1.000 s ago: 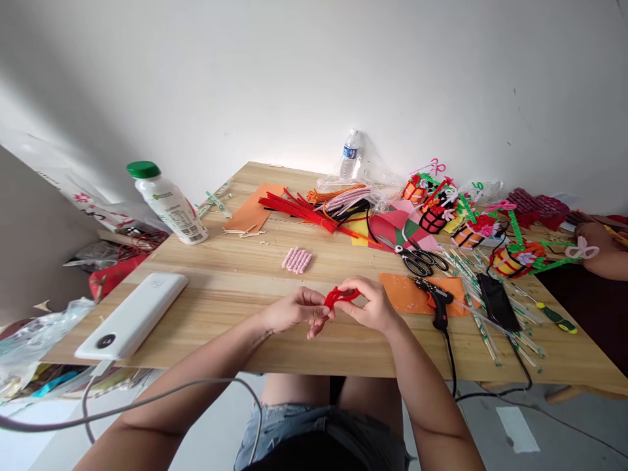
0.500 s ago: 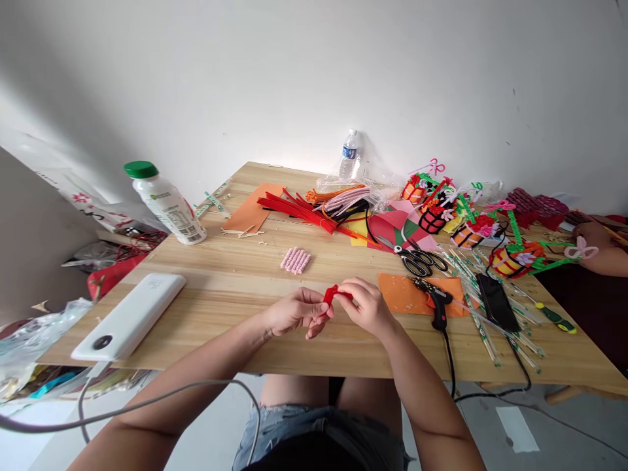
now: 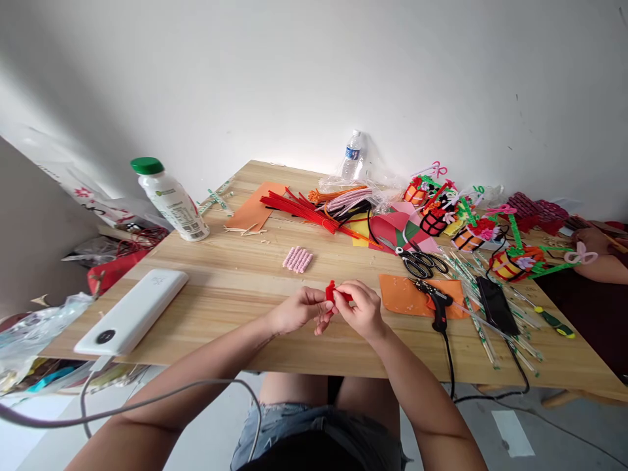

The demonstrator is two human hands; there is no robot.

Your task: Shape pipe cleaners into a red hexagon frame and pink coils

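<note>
Close to the table's front edge, my left hand [image 3: 301, 310] and my right hand [image 3: 360, 307] meet, both closed on a short red pipe cleaner piece [image 3: 330, 292]. It looks bent or folded, with one end standing up between my fingertips; the rest is partly hidden by my fingers. Just beyond my hands lies a flat pink woven pipe cleaner piece [image 3: 297, 260]. Farther back spreads a bundle of red pipe cleaners [image 3: 299, 209], beside orange pipe cleaners [image 3: 326, 195] and pale pink ones [image 3: 350, 201].
Right of my hands are a glue gun [image 3: 434, 297] on orange felt [image 3: 395, 294], scissors [image 3: 417, 260], a black phone [image 3: 496, 306] and a screwdriver [image 3: 554, 322]. Small flower baskets [image 3: 471, 235] line the back right. A power bank [image 3: 132, 311] and white bottle [image 3: 171, 203] stand left. Another person's arm [image 3: 601, 261] shows far right.
My right fingertips have moved slightly left and down along the red pipe cleaner, closer to my left fingers. The red end now stands more upright. The view has shifted slightly.
</note>
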